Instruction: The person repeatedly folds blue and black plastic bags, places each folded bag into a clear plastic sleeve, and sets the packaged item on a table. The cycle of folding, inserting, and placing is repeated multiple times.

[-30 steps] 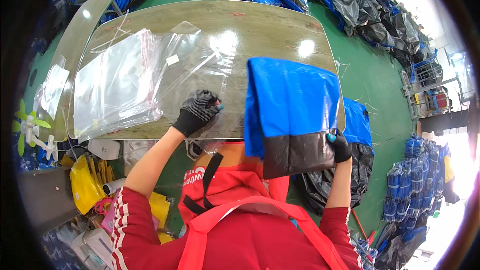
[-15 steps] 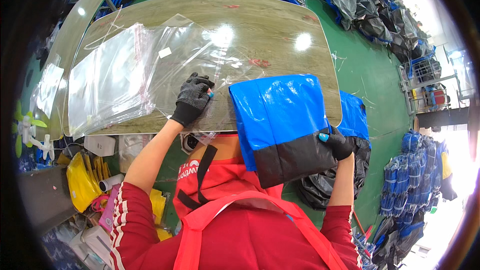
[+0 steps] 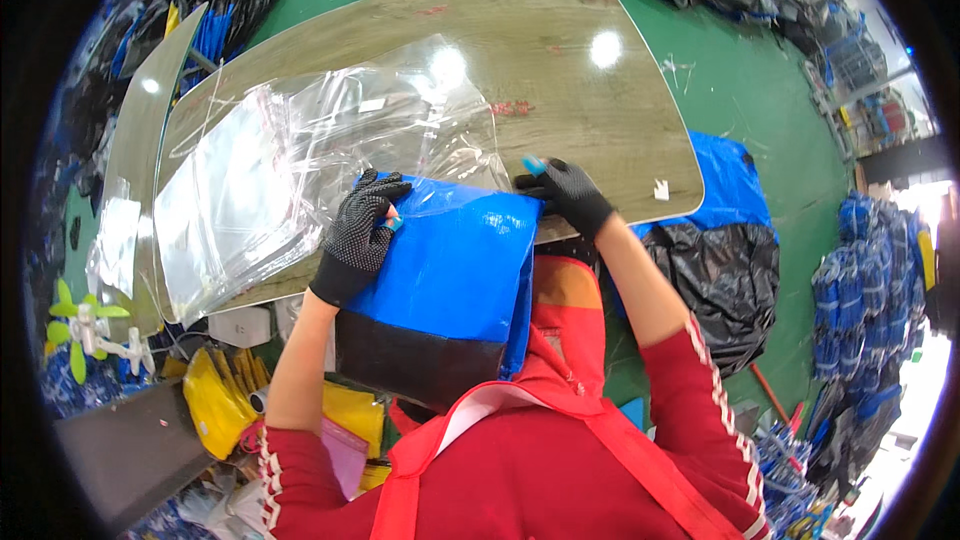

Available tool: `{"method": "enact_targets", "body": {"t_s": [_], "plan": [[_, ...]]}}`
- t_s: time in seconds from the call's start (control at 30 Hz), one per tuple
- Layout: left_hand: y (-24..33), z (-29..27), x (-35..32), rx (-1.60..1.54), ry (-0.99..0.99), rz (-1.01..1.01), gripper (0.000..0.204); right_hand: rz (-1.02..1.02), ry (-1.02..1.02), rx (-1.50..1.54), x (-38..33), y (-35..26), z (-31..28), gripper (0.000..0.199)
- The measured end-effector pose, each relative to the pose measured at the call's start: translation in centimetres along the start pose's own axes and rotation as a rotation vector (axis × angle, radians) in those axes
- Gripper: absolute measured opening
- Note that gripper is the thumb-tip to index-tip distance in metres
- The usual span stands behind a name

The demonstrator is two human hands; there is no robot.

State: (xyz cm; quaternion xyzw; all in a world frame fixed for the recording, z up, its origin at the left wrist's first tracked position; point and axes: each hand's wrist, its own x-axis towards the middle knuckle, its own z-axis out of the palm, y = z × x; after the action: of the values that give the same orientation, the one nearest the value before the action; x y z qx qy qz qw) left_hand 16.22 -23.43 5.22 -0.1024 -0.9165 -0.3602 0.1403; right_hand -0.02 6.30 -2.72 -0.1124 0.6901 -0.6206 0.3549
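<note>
A folded blue and black woven-plastic bag (image 3: 440, 240) hangs over the near table edge, blue part upward and black part toward my body. My left hand (image 3: 355, 240), in a black dotted glove, grips its upper left side, with the thumb on the blue face. My right hand (image 3: 570, 200), gloved alike, is at the bag's upper right corner. One blue-tipped finger there stands apart from the others, and some of its fingers are hidden. Clear plastic sleeves (image 3: 240, 200) lie on the table left of and beyond the bag; one sleeve's edge meets the bag's top.
The wood-patterned table (image 3: 590, 90) stands on a green floor (image 3: 740, 90). Another blue and black bag (image 3: 710, 280) lies right of it. Bundled blue bags (image 3: 865, 280) stand farther right. Yellow packages (image 3: 215, 400) and a small green fan (image 3: 80, 330) are at the lower left.
The folded bag has moved left and is in my left hand, which was on the clear sleeves. My right hand has left the bag's lower right side and moved to its upper right corner.
</note>
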Motion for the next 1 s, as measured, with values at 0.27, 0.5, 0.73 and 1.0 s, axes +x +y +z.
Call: {"method": "enact_targets", "body": {"t_s": [0.27, 0.5, 0.73, 1.0], "plan": [[0.6, 0.8, -1.6, 0.075, 0.078, -0.059, 0.012, -0.090, 0.000, -0.042, -4.3, -4.1, 1.3, 0.036], [1.9, 2.5, -2.1, 0.145, 0.119, -0.140, 0.018, -0.008, 0.031, 0.150, -3.7, -2.9, 1.1, 0.029], [-3.4, 2.6, -4.5, -0.171, 0.552, -0.679, 0.033, 0.121, -0.172, 0.309, -3.4, -3.8, 1.4, 0.048], [-4.6, 2.2, -4.2, 0.004, 0.401, -0.578, 0.053, 0.004, -0.121, -0.111, -2.9, -4.6, 1.6, 0.059]]}}
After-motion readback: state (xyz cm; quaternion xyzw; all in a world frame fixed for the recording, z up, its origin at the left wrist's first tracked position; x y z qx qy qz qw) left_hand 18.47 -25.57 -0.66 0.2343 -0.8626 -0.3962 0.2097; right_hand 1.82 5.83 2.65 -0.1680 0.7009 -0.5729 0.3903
